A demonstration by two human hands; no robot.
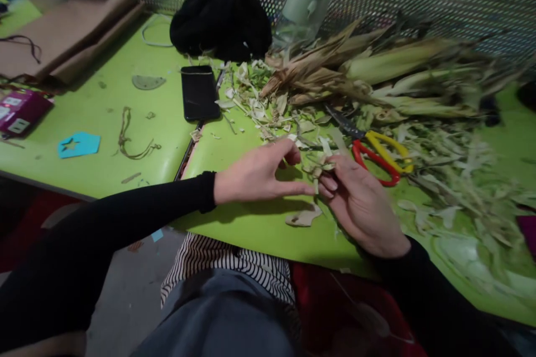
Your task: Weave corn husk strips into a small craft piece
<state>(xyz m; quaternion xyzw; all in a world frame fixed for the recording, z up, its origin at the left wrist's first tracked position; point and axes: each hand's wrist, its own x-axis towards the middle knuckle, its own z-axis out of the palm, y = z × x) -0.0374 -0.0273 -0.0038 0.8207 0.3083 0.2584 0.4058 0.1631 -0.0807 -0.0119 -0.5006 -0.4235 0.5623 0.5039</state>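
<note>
So | R hand (360,201) pinches leafy bit (317,168) L of scissors (379,157), prob. so it won't slip | L hand (257,174) half open, no hold seen, maybe touching | husks (397,61) behind scissors

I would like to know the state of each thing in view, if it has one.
Left hand, open, thumb apart
Right hand, closed on husk strips
Husk strips, bunched together
Scissors, lying unheld; open or shut unclear
Smartphone, lying flat, screen dark
Bottle, standing, lid on
Corn husks, heaped, partly browned
Blue paper, star-shaped hole cut through
</note>
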